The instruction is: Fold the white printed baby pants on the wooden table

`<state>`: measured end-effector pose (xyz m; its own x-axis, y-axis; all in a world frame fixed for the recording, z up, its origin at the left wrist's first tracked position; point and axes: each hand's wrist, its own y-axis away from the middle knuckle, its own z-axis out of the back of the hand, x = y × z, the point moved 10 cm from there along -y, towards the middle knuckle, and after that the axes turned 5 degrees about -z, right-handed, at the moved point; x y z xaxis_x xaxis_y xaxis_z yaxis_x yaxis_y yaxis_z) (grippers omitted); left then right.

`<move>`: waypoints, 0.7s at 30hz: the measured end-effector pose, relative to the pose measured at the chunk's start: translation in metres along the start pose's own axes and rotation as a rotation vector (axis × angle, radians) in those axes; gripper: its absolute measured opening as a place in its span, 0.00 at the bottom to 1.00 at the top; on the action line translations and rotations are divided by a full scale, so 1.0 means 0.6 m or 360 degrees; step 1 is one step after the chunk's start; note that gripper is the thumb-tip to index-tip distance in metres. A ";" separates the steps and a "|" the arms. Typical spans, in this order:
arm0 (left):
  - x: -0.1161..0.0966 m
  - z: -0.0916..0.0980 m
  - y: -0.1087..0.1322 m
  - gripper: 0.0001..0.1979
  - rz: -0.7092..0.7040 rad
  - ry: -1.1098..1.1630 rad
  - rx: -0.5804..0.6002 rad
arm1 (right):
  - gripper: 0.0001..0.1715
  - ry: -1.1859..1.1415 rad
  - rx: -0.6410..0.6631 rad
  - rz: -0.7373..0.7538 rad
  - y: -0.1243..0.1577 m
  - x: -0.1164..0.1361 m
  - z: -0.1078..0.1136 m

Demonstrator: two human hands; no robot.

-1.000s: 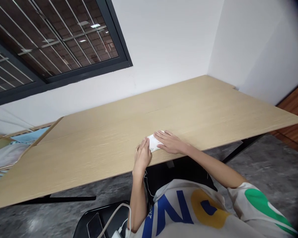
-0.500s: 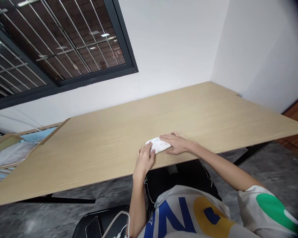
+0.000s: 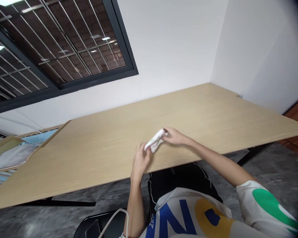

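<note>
Before flat under palms, small white patterned cloth (image 3: 154, 141) now lifted just above light wooden bench (image 3: 213, 109) near front edge, bunched into roll. Upper end pinched by right hand (image 3: 175, 136), lower end by left hand (image 3: 140, 160). Cloth looks already compact; not yet released.

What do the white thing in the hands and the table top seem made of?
The white thing: likely soft cloth, matte; it sags and creases where held. The table top: light wood or wood-look laminate, matte, fine grain lines.

Left hand (image 3: 139, 161) and right hand (image 3: 174, 137) close together, fingertips pinched.
</note>
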<state>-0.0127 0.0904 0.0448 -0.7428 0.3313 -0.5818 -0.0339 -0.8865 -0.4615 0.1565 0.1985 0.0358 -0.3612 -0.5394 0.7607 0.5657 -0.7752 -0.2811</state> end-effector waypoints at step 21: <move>-0.035 -0.145 0.037 0.27 0.0012 -0.0911 0.0152 | 0.34 0.0521 0.0252 0.0402 -0.059 0.035 -0.103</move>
<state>0.0600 0.0919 -0.0114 -0.9856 0.1212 -0.1178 -0.0679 -0.9222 -0.3808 0.0829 0.1940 0.0256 -0.3982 -0.8009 0.4473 0.7639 -0.5594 -0.3217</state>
